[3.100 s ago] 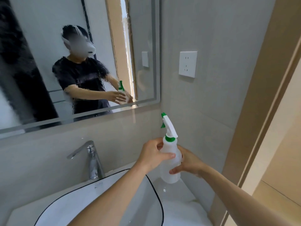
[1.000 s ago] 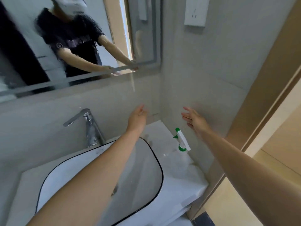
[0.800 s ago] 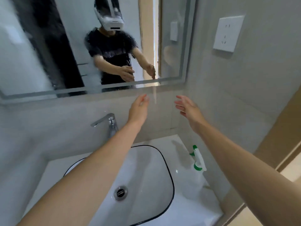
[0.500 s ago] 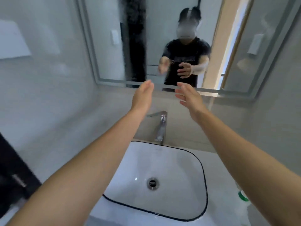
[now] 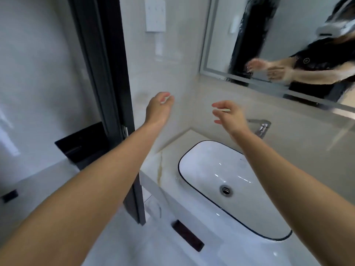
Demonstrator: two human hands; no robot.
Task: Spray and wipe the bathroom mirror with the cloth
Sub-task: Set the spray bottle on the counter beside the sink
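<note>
The bathroom mirror (image 5: 221, 35) fills the upper right and looks streaked and wet. It reflects a person in a black shirt with both arms raised. My left hand (image 5: 158, 107) is held out in the air left of the mirror, fingers loosely curled and empty. My right hand (image 5: 228, 115) hovers in front of the wall below the mirror, fingers apart, holding nothing. No cloth and no spray bottle are in view.
A white sink (image 5: 207, 166) with a black rim sits in the pale countertop (image 5: 167, 169), with a chrome tap (image 5: 262, 126) behind it. A black door frame (image 5: 103, 64) stands at the left, and a white wall fitting (image 5: 155, 14) hangs above.
The spray bottle was set down at the right of the counter and let go. The view then swung left, so the bottle left the frame; both empty hands moved left with it.
</note>
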